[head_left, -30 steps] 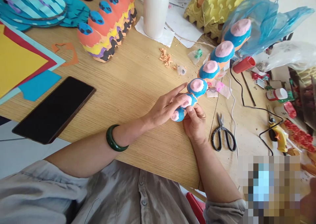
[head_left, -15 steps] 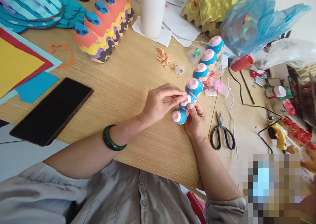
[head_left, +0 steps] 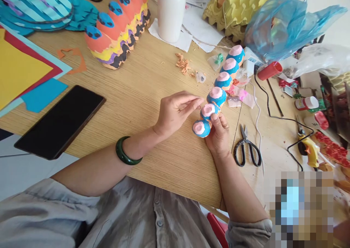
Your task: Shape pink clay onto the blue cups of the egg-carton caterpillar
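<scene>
A strip of egg-carton cups (head_left: 216,96), painted blue with pink tops, runs diagonally across the wooden table. My right hand (head_left: 218,136) is shut on it near the near end, with the thumb pressed on a cup. My left hand (head_left: 176,111) hovers just left of the strip, its fingertips close to a cup and holding nothing I can see. A green bangle (head_left: 127,151) circles my left wrist. The strip's far end lies beside a white power strip and scraps of pink paper.
A black phone (head_left: 60,122) and coloured card sheets (head_left: 22,69) lie left. An orange painted carton piece (head_left: 115,33) and a white bottle (head_left: 171,14) stand ahead. Black scissors (head_left: 247,149) lie right, near a yellow glue gun (head_left: 308,149) with its cord.
My left fingers have drawn back from the pink cup they pinched. The strip's far end has swung left and toward me since the oldest frame.
</scene>
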The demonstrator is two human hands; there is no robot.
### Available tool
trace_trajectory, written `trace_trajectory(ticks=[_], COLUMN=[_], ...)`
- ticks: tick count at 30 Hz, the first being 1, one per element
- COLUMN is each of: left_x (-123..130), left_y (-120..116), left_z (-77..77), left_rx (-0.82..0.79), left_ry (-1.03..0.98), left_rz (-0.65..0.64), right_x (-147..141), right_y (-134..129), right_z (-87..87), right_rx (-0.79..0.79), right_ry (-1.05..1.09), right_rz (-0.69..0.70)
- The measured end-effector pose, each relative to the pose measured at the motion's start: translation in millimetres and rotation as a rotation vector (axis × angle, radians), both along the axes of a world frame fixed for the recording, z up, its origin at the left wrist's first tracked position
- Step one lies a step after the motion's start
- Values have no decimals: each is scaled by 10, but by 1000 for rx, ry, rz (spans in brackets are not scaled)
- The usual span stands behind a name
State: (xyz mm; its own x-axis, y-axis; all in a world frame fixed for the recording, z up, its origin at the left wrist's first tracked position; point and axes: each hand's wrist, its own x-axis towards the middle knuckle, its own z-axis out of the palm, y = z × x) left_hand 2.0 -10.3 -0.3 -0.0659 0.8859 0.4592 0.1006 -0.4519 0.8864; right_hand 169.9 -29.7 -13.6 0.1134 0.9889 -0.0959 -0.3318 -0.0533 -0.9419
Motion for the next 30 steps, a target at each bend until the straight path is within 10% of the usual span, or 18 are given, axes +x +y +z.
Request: trace_trajectory(ticks=[5,15,30], left_x=[33,7,26], left_y=[-53,-135,-143], left_z=[80,86,31], left_rx=[-153,384,581], left_ry=[-184,201,352], left_rz=[-69,-170,-165], right_x=[67,248,308], right_y=[46,155,158], right_z=[-24,-41,-52], right_rx=[-25,5,9], right_ry=[45,47,62], right_rz=[38,34,93])
